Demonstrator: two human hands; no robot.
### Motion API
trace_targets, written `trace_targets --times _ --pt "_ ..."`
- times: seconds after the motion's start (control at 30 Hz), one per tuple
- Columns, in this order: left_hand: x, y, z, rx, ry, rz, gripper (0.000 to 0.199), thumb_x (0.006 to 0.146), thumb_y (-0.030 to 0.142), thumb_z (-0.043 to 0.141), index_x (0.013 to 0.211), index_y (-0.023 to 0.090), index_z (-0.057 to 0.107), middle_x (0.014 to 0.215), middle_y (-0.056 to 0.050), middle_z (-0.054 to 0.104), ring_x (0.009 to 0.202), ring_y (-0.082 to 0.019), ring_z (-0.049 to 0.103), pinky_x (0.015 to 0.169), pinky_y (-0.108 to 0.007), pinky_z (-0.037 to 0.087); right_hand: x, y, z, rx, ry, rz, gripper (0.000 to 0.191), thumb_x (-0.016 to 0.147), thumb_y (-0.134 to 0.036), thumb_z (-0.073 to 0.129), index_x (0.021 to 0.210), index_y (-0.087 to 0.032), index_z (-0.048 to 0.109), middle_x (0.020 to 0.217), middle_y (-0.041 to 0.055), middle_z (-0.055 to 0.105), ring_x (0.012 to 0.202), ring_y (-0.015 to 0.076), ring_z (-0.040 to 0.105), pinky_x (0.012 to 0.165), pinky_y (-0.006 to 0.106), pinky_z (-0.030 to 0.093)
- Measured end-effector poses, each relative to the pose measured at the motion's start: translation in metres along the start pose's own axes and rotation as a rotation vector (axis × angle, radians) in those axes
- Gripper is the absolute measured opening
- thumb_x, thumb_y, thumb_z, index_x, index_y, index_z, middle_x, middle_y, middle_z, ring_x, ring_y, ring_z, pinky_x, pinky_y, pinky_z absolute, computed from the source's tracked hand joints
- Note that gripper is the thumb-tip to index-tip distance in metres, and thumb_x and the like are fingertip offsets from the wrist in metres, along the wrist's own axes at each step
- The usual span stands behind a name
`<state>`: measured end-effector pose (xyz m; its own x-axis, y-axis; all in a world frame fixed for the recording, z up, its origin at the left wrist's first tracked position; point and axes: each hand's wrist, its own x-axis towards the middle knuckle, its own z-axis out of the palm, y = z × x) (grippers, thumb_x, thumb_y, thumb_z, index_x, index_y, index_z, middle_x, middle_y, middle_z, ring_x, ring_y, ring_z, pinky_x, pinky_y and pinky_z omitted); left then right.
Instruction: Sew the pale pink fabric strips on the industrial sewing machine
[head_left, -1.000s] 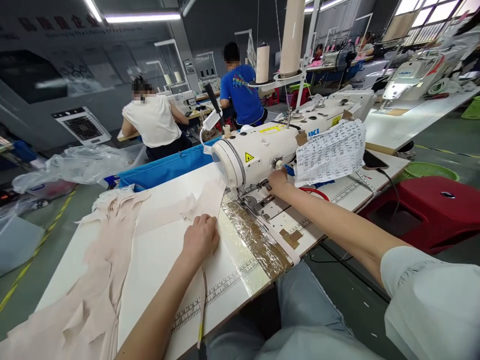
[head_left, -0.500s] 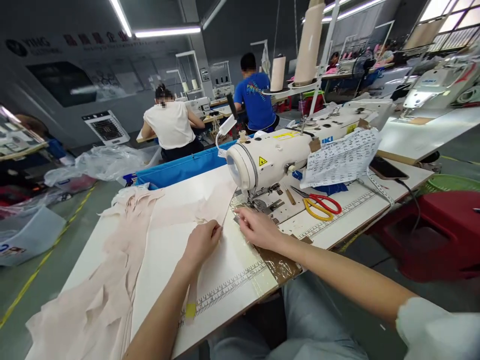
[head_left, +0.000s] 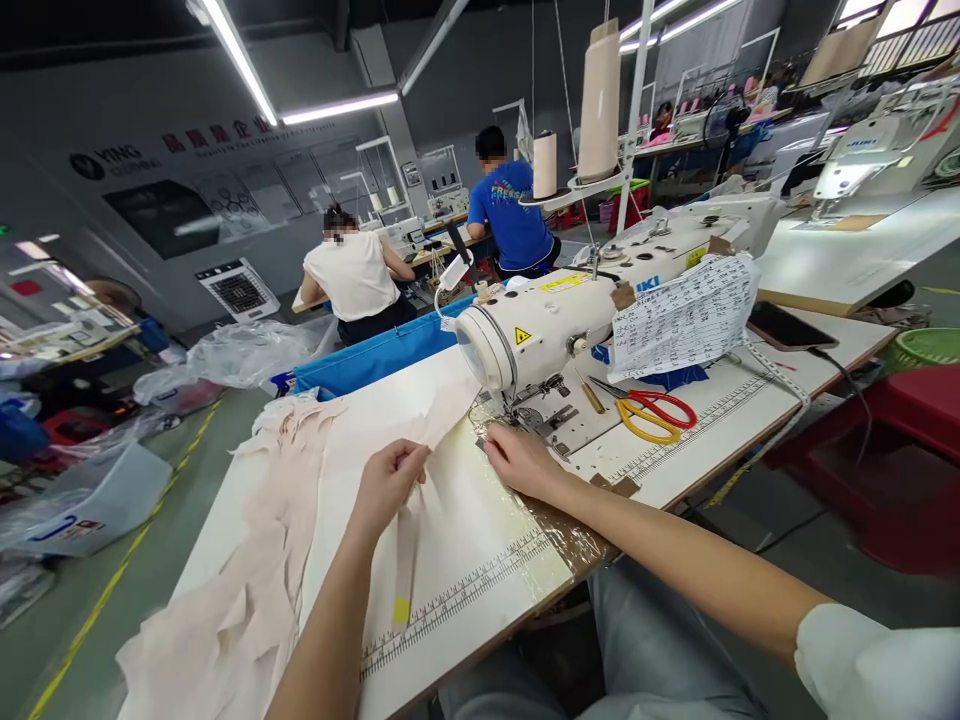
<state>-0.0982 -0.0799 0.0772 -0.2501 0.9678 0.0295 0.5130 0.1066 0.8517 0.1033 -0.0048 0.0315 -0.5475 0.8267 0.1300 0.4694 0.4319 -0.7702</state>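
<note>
My left hand (head_left: pixel 391 484) pinches the edge of a pale pink fabric piece (head_left: pixel 442 408) that stretches over the table toward the sewing machine (head_left: pixel 540 325). A narrow pale strip (head_left: pixel 405 555) with a yellow end hangs below that hand. Beside the needle area, my right hand (head_left: pixel 519 458) is closed with its fingertips near the needle plate; what they hold, if anything, is too small to make out. A pile of pale pink fabric (head_left: pixel 247 570) lies along the table's left side.
Scissors (head_left: pixel 651 414) with red and yellow handles lie right of the needle plate, near a wooden-handled tool (head_left: pixel 590 392). A written sheet (head_left: pixel 682 318) leans on the machine; a phone (head_left: pixel 789 327) lies beyond. Two people sit at machines behind a blue cloth bin (head_left: pixel 375 348).
My left hand has moved slightly left, away from the needle, drawing the fabric edge up into folds. My right hand stays beside the needle area. The camera view has shifted a little.
</note>
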Motion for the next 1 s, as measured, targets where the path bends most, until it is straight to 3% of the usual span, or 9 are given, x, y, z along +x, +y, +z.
trace_targets --times 0.13,0.33,0.4,0.53,0.6,0.7,0.77,0.9,1.0 --pt "-0.025 0.021 0.012 0.050 -0.265 0.035 0.042 0.080 0.054 0.057 0.091 0.014 0.065 0.074 -0.006 0.068 0.053 -0.012 0.048 0.048 -0.023 0.036 0.002 -0.006 0.004 0.417 -0.092 0.092 0.021 0.099 -0.028 0.037 0.081 -0.021 0.045 0.078 0.0008 0.064 0.068 0.0126 0.065 0.058 0.023 0.050" --pt "-0.085 0.051 0.031 0.334 -0.607 0.192 0.040 0.092 0.044 0.046 0.124 0.023 0.061 0.099 -0.006 0.071 0.083 -0.020 0.067 0.072 -0.029 0.052 -0.021 -0.011 0.010 0.751 -0.142 0.221 0.031 0.080 -0.043 0.065 0.068 -0.020 0.048 0.057 -0.0073 0.047 0.053 0.0089 0.046 0.049 0.020 0.038" --pt "-0.087 0.044 0.024 0.396 -0.552 0.201 0.037 0.096 0.045 0.041 0.114 0.025 0.066 0.101 -0.006 0.072 0.088 -0.020 0.067 0.076 -0.030 0.052 -0.038 -0.007 0.003 0.817 -0.177 0.278 0.036 0.075 -0.048 0.068 0.068 -0.020 0.047 0.055 -0.0083 0.045 0.051 0.0083 0.043 0.047 0.020 0.036" --pt "-0.081 0.005 0.011 0.589 -0.102 0.241 0.041 0.096 0.044 0.034 0.114 0.019 0.060 0.114 -0.012 0.067 0.105 -0.026 0.063 0.085 -0.039 0.052 -0.083 0.003 -0.019 0.898 -0.304 0.381 0.045 0.068 -0.059 0.071 0.071 -0.021 0.046 0.052 -0.0098 0.043 0.045 0.0080 0.043 0.043 0.020 0.033" --pt "-0.090 -0.009 0.012 0.730 -0.122 0.272 0.036 0.096 0.041 0.034 0.106 0.019 0.060 0.108 -0.012 0.067 0.101 -0.027 0.063 0.082 -0.041 0.052 -0.103 0.009 -0.030 0.929 -0.349 0.424 0.049 0.066 -0.063 0.072 0.071 -0.022 0.046 0.052 -0.0102 0.043 0.042 0.0082 0.046 0.041 0.020 0.033" --pt "-0.116 -0.010 0.019 0.843 -0.373 0.194 0.039 0.099 0.041 0.029 0.079 0.021 0.056 0.075 -0.004 0.064 0.070 -0.020 0.064 0.062 -0.033 0.049 -0.126 0.018 -0.041 0.962 -0.402 0.474 0.053 0.067 -0.067 0.072 0.072 -0.022 0.044 0.056 -0.0100 0.045 0.038 0.0079 0.048 0.035 0.020 0.032" --pt "-0.125 -0.004 0.025 0.849 -0.444 0.219 0.040 0.101 0.040 0.027 0.077 0.022 0.054 0.068 -0.002 0.061 0.061 -0.017 0.061 0.055 -0.029 0.047 -0.135 0.022 -0.045 0.943 -0.415 0.478 0.053 0.068 -0.068 0.071 0.072 -0.023 0.044 0.057 -0.0101 0.044 0.036 0.0068 0.047 0.034 0.019 0.032" --pt "-0.100 -0.007 0.041 0.816 -0.188 0.548 0.034 0.100 0.032 0.033 0.123 0.018 0.054 0.114 -0.013 0.065 0.104 -0.023 0.063 0.083 -0.036 0.055 -0.145 0.027 -0.048 0.827 -0.422 0.451 0.054 0.072 -0.073 0.065 0.073 -0.022 0.045 0.057 -0.0097 0.038 0.038 0.0060 0.043 0.037 0.020 0.036" --pt "-0.075 -0.021 0.053 0.902 -0.225 0.678 0.049 0.100 0.038 0.038 0.142 0.013 0.040 0.142 -0.018 0.049 0.132 -0.030 0.046 0.104 -0.047 0.046 -0.152 0.033 -0.051 0.688 -0.432 0.423 0.055 0.075 -0.075 0.060 0.073 -0.022 0.046 0.060 -0.0083 0.036 0.041 0.0056 0.037 0.036 0.020 0.035"
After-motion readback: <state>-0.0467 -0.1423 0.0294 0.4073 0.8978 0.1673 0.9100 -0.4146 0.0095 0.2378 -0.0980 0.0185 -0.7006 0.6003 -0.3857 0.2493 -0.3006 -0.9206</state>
